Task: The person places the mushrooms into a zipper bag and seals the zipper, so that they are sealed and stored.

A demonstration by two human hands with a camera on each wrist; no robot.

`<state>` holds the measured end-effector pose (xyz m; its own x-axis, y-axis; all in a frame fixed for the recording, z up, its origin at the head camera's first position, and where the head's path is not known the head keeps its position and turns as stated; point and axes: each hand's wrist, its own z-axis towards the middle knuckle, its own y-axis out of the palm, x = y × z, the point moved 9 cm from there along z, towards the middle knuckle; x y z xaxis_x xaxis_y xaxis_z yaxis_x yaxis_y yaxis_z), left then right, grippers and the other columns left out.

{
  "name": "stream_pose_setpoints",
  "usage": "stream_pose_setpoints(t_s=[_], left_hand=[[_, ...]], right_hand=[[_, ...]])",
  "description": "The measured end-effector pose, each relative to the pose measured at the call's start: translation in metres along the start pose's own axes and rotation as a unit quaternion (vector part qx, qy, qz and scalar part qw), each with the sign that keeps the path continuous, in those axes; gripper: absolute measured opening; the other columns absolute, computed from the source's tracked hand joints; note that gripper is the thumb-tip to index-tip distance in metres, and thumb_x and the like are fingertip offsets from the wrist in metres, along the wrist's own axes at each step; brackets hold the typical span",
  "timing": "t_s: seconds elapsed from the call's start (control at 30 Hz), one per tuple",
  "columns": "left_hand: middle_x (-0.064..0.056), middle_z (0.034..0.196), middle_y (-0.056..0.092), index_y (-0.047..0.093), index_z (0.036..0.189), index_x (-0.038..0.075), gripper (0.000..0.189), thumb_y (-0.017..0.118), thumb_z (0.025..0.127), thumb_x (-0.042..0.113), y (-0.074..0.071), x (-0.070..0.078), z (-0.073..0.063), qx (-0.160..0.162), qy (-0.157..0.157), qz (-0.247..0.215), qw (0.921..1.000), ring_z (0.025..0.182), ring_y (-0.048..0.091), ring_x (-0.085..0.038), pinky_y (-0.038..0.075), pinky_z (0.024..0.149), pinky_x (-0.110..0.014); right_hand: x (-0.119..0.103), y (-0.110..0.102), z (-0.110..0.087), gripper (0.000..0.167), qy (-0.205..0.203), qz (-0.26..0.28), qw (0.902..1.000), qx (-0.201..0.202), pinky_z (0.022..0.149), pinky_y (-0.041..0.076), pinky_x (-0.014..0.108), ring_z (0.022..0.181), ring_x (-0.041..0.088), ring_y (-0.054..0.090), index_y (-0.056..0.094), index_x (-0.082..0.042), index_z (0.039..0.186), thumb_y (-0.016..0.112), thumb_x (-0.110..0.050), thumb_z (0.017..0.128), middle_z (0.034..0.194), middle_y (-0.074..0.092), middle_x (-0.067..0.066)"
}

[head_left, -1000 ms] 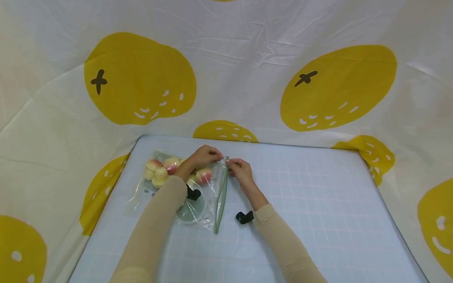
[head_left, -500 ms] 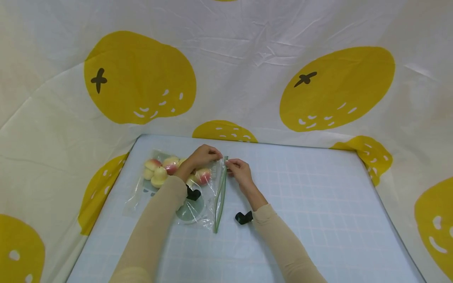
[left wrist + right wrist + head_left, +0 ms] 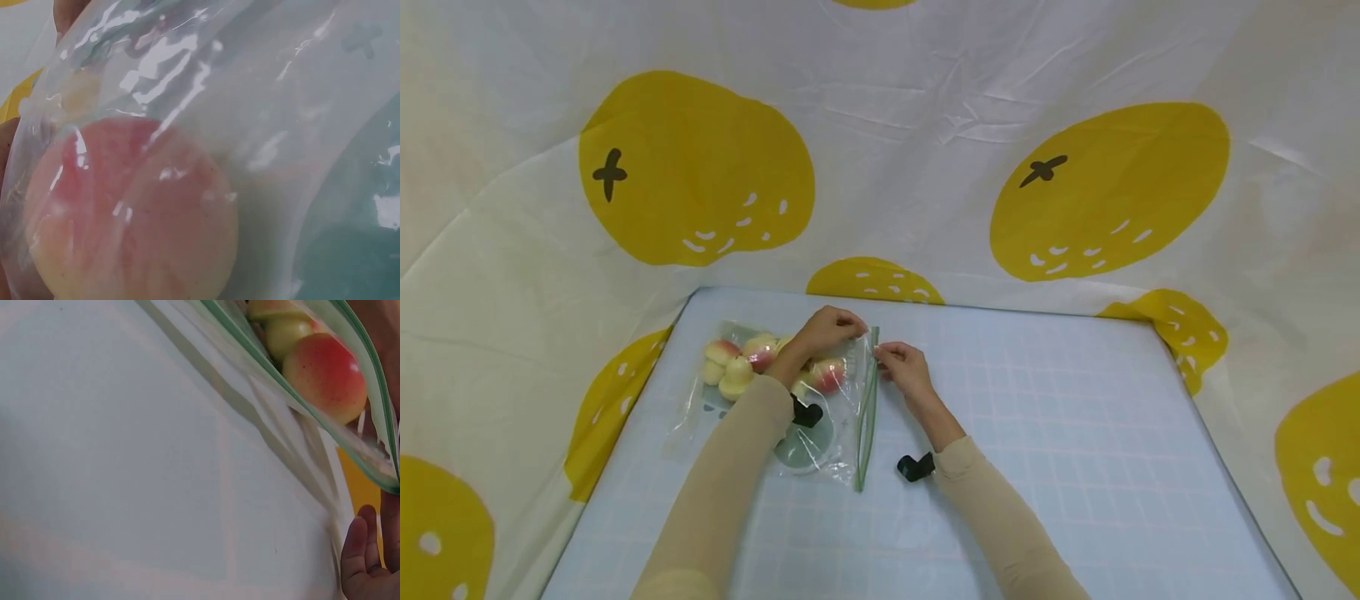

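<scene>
A clear zip bag (image 3: 847,446) lies on the table with its green zip edge (image 3: 867,421) to the right. Red-and-yellow peaches (image 3: 829,375) and yellowish fruits (image 3: 737,377) lie in it. My left hand (image 3: 829,327) reaches across the bag and pinches its far corner. Just right of that, my right hand (image 3: 908,369) pinches the zip edge near its far end. In the right wrist view the two green strips (image 3: 275,369) stand apart, meeting by the fingers, and a peach (image 3: 325,378) shows between them. Through shiny film, the left wrist view shows a peach (image 3: 137,212).
A round grey-green print (image 3: 805,446) shows through the near part of the bag. The pale blue checked table (image 3: 1060,467) spreads to the right. White cloth with yellow fruit prints (image 3: 895,183) hangs behind and at both sides.
The right hand has slid slightly toward me along the zip edge, away from its far tip. The left hand has barely moved, and the bag stays in place.
</scene>
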<state>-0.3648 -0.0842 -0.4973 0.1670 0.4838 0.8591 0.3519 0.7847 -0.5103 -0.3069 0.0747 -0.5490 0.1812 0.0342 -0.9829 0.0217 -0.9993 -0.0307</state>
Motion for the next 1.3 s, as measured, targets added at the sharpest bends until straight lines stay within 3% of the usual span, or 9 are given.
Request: stream_pose_setpoints(t_s=[0.27, 0.57, 0.83, 1.1, 1.3], left_hand=[[-0.003, 0.102, 0.075, 0.078, 0.105, 0.006, 0.019, 0.072, 0.095, 0.02, -0.001, -0.003, 0.0, 0.012, -0.012, -0.006, 0.9998, 0.097, 0.064, -0.021, 0.048, 0.091, -0.037], [-0.007, 0.103, 0.075, 0.078, 0.106, 0.004, 0.021, 0.07, 0.095, 0.021, -0.004, 0.001, 0.002, 0.039, -0.002, 0.025, 0.9989, 0.101, 0.065, -0.023, 0.048, 0.095, -0.039], [-0.006, 0.099, 0.075, 0.078, 0.104, 0.004, 0.021, 0.07, 0.095, 0.022, -0.008, 0.001, 0.003, 0.063, 0.003, 0.03, 0.9976, 0.097, 0.067, -0.022, 0.049, 0.092, -0.038], [-0.006, 0.102, 0.075, 0.079, 0.103, 0.005, 0.019, 0.069, 0.095, 0.019, -0.008, -0.001, 0.003, 0.068, 0.005, 0.026, 0.9974, 0.101, 0.066, -0.023, 0.049, 0.094, -0.04], [-0.005, 0.101, 0.075, 0.079, 0.102, 0.004, 0.02, 0.069, 0.096, 0.02, -0.008, 0.001, 0.002, 0.075, 0.005, 0.028, 0.9968, 0.1, 0.066, -0.024, 0.049, 0.093, -0.041]], right_hand=[[0.001, 0.0, -0.004, 0.023, 0.001, -0.008, 1.0, -0.004, 0.067, 0.055, 0.031, 0.079, 0.018, 0.067, 0.071, 0.002, 0.103, 0.071, -0.019, 0.094, 0.088, 0.073, 0.008], [0.006, 0.001, -0.009, 0.022, 0.0, -0.008, 0.9999, -0.01, 0.066, 0.055, 0.03, 0.078, 0.017, 0.067, 0.071, 0.0, 0.101, 0.071, -0.02, 0.094, 0.087, 0.072, 0.006], [0.006, 0.003, -0.015, 0.021, -0.002, -0.009, 0.9998, -0.016, 0.065, 0.054, 0.029, 0.077, 0.017, 0.067, 0.071, 0.002, 0.102, 0.07, -0.017, 0.094, 0.086, 0.072, 0.007], [0.008, 0.003, -0.02, 0.021, 0.0, -0.009, 0.9996, -0.026, 0.065, 0.054, 0.028, 0.077, 0.017, 0.066, 0.07, 0.003, 0.102, 0.069, -0.016, 0.095, 0.085, 0.072, 0.006], [0.009, 0.003, -0.024, 0.025, 0.011, -0.009, 0.9994, -0.033, 0.072, 0.056, 0.037, 0.083, 0.026, 0.067, 0.07, 0.005, 0.105, 0.071, -0.018, 0.095, 0.085, 0.072, 0.008]])
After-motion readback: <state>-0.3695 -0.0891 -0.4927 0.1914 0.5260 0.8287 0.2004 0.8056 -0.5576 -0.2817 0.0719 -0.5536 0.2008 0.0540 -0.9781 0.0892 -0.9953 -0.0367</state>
